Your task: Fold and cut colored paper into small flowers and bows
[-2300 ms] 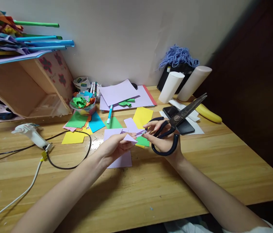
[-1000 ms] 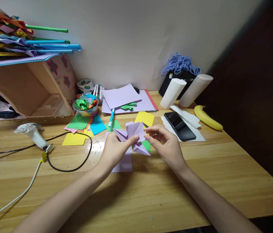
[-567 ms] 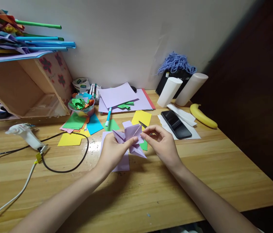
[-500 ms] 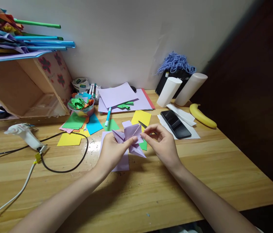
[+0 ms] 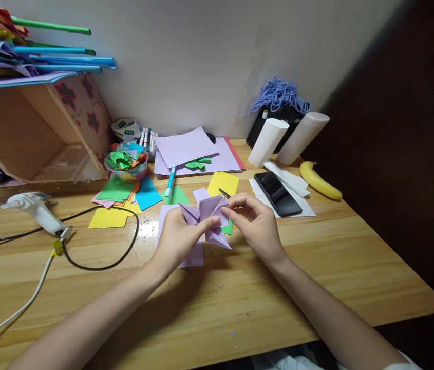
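My left hand [image 5: 178, 236] is closed on a folded light-purple paper flower [image 5: 209, 206], its thumb pressed across the lower petals. At the flower's right edge, the thumb and fingertips of my right hand [image 5: 259, 226] pinch one petal. Several pointed petals fan out between the hands, held above the table. Beneath lies a purple paper sheet [image 5: 194, 260], partly covered by my left hand. Behind my right fingers pokes a dark pointed tip [image 5: 224, 193], perhaps scissors, mostly hidden. Yellow paper [image 5: 224, 181] and a bit of green paper [image 5: 227, 229] lie just past the flower.
At left, a white glue gun [image 5: 35, 210] lies with its looping cable. Colored paper squares [image 5: 114, 188], a tub of scraps [image 5: 126, 167] and a blue marker [image 5: 170, 182] are behind. A phone [image 5: 277, 192], white rolls [image 5: 268, 142] and a banana [image 5: 320, 181] stand or lie right.
The view has shifted slightly, so the table things sit a little higher and further left. Both hands keep their hold on the paper flower, with hardly any movement of the fingers.
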{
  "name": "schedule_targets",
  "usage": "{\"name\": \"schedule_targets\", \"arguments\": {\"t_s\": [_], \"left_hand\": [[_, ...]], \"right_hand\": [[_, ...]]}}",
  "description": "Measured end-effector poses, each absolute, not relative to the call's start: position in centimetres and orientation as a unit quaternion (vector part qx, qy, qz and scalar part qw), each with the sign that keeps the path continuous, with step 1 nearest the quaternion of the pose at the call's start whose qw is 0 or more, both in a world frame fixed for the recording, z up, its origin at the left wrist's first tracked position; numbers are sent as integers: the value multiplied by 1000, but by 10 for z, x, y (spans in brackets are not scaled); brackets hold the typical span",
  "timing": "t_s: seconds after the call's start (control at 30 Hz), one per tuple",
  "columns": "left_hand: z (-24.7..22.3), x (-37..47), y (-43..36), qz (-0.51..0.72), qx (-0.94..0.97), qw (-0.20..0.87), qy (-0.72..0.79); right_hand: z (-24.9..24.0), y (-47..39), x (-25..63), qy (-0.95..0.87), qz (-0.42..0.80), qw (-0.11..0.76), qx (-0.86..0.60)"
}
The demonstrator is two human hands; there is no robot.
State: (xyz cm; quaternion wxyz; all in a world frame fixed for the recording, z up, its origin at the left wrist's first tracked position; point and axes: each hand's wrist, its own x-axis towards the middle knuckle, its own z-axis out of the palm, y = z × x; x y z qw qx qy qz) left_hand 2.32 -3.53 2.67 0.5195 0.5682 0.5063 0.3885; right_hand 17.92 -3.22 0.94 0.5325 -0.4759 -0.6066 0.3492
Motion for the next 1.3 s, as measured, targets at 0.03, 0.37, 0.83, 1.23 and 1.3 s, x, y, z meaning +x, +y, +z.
{"name": "schedule_targets", "arguments": {"t_s": [0.03, 0.37, 0.83, 1.23, 1.3], "left_hand": [[27, 23, -35, 385, 568, 521, 508], [23, 20, -32, 381, 532, 561, 507], [27, 9, -24, 336, 508, 669, 427], [24, 10, -23, 375, 494, 651, 438], [24, 10, -23, 375, 498, 644, 444]], "right_hand": [[9, -32, 179, -597, 362, 537, -474], [7, -32, 183, -567, 384, 551, -478], [5, -25, 191, -532, 378, 566, -504], [4, -26, 189, -527, 386, 567, -502], [3, -26, 188, -524, 386, 567, -504]]}}
